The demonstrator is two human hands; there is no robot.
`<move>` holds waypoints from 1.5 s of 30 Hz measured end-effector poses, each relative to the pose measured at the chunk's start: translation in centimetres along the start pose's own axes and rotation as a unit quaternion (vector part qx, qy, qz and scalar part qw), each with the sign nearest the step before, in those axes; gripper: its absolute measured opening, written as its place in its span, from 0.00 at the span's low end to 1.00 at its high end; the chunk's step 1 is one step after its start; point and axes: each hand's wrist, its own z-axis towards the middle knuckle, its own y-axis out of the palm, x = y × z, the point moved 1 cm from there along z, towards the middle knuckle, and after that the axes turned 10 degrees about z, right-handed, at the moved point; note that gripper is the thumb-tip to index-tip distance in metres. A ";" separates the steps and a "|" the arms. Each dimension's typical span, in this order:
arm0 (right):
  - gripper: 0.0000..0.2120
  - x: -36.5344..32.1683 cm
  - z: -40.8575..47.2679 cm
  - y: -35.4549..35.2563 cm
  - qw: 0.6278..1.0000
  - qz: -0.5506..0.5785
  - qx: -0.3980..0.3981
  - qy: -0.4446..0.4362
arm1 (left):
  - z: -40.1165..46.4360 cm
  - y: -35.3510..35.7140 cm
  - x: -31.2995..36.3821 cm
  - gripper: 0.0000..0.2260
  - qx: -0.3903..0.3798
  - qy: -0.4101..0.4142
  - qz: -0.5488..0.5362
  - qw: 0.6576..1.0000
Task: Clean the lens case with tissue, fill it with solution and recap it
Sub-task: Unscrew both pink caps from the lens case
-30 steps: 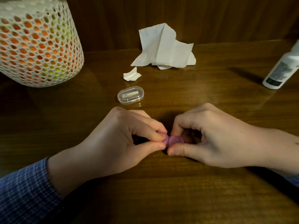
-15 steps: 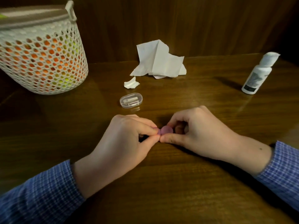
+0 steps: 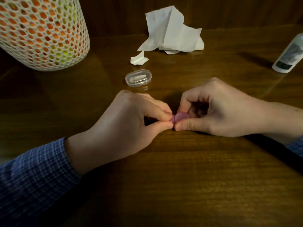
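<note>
A small pink lens case [image 3: 179, 117] lies low over the wooden table [image 3: 180, 177] between both hands. My left hand [image 3: 124, 128] pinches its left end with thumb and forefinger. My right hand [image 3: 218, 110] pinches the round pink cap on its right end the same way. Most of the case is hidden by the fingers. A crumpled white tissue [image 3: 172, 31] lies at the back of the table, with a torn scrap of tissue [image 3: 138, 59] in front of it. The white solution bottle [image 3: 288, 56] stands at the far right edge.
A small clear plastic box [image 3: 138, 78] sits just behind my left hand. A white mesh basket [image 3: 41, 31] with orange and green contents stands at the back left. A dark wooden wall rises behind the table.
The camera has come closer and shifted, so the bottle has slid toward the right edge. Both hands keep pinching the pink case in the same spot.
</note>
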 end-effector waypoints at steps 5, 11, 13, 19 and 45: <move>0.11 0.5 0.3 -0.3 1.000 0.008 -0.025 -0.018 | 0.2 0.2 -0.7 0.06 0.001 0.040 0.005 0.999; 0.10 0.9 0.3 -0.5 0.999 0.017 -0.035 -0.027 | 0.8 0.4 -1.0 0.08 0.014 0.055 0.016 0.998; 0.11 1.0 0.3 -0.5 0.999 0.024 -0.026 -0.022 | 0.9 0.5 -1.0 0.08 0.022 0.057 0.015 0.998; 0.10 0.7 -0.2 -0.4 1.000 -0.004 0.009 0.005 | 0.8 0.6 -0.9 0.07 0.042 0.058 0.027 0.997; 0.19 0.6 -1.5 1.3 0.987 0.026 0.146 0.057 | 0.4 0.8 -1.0 0.07 0.038 0.017 -0.029 0.999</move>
